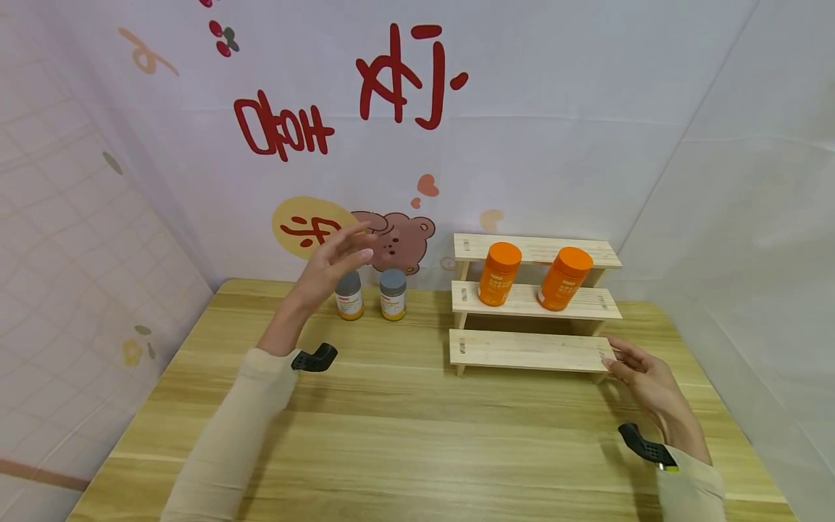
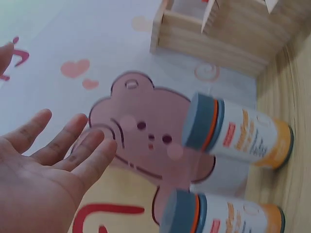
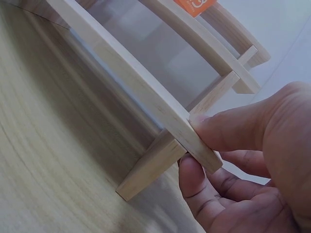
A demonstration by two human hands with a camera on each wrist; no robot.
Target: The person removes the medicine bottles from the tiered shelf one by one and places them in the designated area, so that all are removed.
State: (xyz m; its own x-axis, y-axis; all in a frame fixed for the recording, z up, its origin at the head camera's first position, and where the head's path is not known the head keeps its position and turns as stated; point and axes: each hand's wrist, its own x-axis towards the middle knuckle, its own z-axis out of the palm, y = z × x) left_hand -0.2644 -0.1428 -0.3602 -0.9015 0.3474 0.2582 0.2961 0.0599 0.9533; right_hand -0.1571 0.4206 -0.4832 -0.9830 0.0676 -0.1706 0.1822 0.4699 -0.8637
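Observation:
My right hand point(image 1: 646, 377) pinches the right end of the lowest step of a three-step wooden shelf point(image 1: 531, 350), thumb on top and fingers below, as the right wrist view shows. Two orange jars point(image 1: 500, 274) point(image 1: 565, 279) stand on the shelf's middle step. Over on the left, my left hand point(image 1: 331, 262) hangs in the air with its fingers extended, holding nothing. Just beyond it in the head view are two grey-capped jars point(image 1: 350, 296) point(image 1: 393, 295) with white and yellow labels, upright on the table. The left wrist view shows the open palm apart from these jars point(image 2: 243, 131).
The wood-grain table point(image 1: 404, 435) runs back to a white cloth wall point(image 1: 554, 130) printed with red characters and a pink bear point(image 1: 398, 243). More cloth hangs along the left and right sides. The shelf stands at the table's back right.

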